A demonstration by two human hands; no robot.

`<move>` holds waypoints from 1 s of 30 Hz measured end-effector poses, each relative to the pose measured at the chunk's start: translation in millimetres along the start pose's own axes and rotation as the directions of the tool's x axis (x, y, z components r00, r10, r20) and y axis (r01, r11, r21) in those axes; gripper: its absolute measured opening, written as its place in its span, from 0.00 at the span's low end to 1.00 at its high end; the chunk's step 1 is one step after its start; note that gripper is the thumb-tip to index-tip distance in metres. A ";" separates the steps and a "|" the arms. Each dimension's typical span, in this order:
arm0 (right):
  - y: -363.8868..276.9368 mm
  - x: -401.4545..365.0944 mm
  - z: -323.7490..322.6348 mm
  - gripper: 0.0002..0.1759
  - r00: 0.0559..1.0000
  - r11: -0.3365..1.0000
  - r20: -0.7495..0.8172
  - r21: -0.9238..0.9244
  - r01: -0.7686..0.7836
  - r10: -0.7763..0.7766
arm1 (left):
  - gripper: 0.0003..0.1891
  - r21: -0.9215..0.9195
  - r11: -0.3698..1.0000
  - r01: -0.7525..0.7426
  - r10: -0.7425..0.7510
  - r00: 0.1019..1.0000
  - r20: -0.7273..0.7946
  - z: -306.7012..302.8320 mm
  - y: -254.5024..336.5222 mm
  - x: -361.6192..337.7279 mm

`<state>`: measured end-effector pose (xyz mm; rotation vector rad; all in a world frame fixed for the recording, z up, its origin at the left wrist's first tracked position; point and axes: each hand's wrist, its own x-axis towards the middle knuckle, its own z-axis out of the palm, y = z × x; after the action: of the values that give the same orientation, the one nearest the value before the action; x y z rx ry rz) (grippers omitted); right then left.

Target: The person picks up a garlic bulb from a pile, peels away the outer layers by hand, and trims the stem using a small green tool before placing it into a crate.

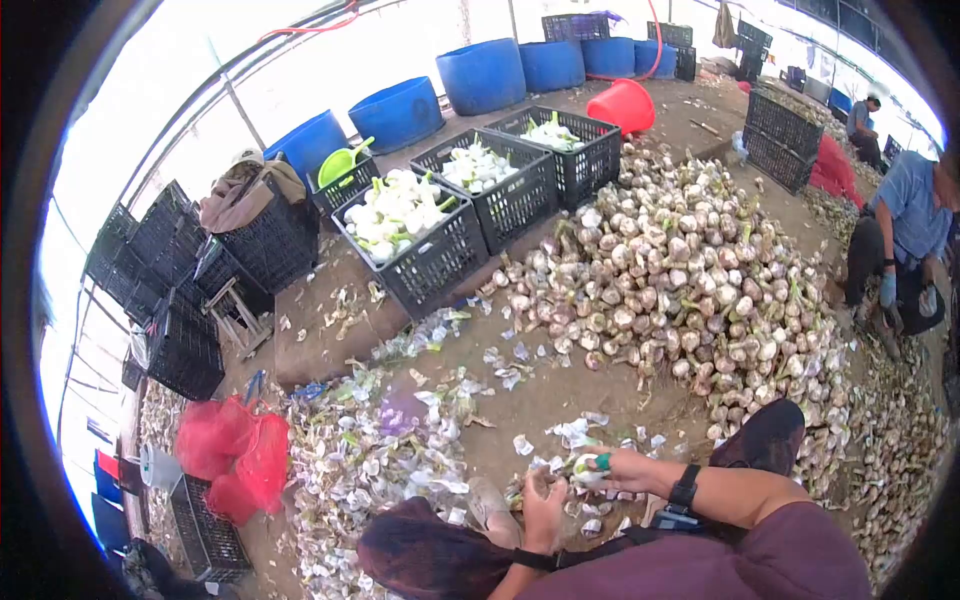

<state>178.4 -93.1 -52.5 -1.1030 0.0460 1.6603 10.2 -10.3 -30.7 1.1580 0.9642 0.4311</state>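
One big garlic heap (690, 290), three crates (440, 272) of white bulbs (395, 212), two bare hands near the ground.

Peelings (375, 455) strewn left of the hands. Left hand (543, 512): fingers curled, partly open; cannot tell if anything is in them. Right hand (625, 470): fingers closed on a pale garlic bulb (588, 476), just beside the left. Bulb probably light and firm, papery skin slippery, bare cloves easily bruised; best held round its fat middle, pressed gently. Smallest: green patch (602, 461) at right fingertips, nature unclear.
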 end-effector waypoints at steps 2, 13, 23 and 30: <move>-7.4 15.8 -19.3 0.17 0.993 0.996 -0.078 0.013 -0.090 0.091 | 0.19 -0.017 0.998 0.059 -0.059 0.998 0.008 6.5 25.7 -7.3; -365.0 13.0 58.2 0.21 0.459 0.441 -0.162 0.137 0.887 -0.874 | 0.20 -0.067 0.996 0.064 -0.059 0.995 0.080 12.9 -6.1 12.0; -68.7 156.8 -109.1 0.16 0.799 0.264 0.031 -0.935 0.236 -0.601 | 0.18 -0.012 0.975 0.220 -0.218 0.971 0.103 37.4 6.9 19.4; -65.0 123.5 -185.5 0.26 0.529 0.660 -0.648 -0.723 -0.203 -0.548 | 0.19 0.073 0.967 0.246 -0.253 0.961 0.111 36.3 -25.1 38.7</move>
<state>348.2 -73.5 -209.6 -2.4078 -0.1528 0.7223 56.5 -12.4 -66.6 1.0849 1.0076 0.1297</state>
